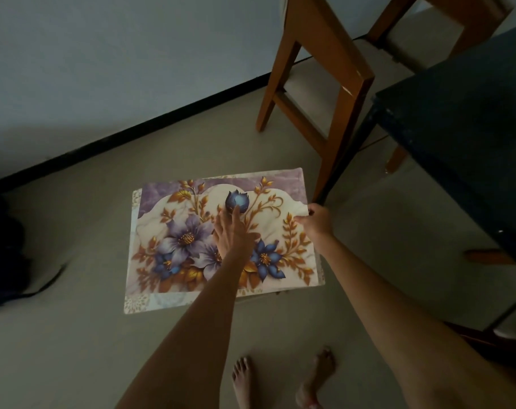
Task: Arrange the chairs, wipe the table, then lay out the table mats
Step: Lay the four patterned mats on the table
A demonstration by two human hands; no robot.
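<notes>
The pale floor (74,335) carries a stack of floral table mats (177,231) and wooden chairs (318,93).

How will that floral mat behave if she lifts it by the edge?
The floral mat looks thin and lies flat, so probably light. The right hand pinches its edge without visible creasing, suggesting some stiffness. Another mat's edges peek out underneath; they may slide apart.

**Much cut off, much covered**

The middle of the floral mat (192,231) is covered by the left hand (231,234). The mat's right edge is hidden under the right hand (317,221), so its grip cannot be made out. The wooden chair (321,93) and the dark tabletop (463,122) are cropped by the frame. A black shape (3,252) at the left edge cannot be identified.
</notes>
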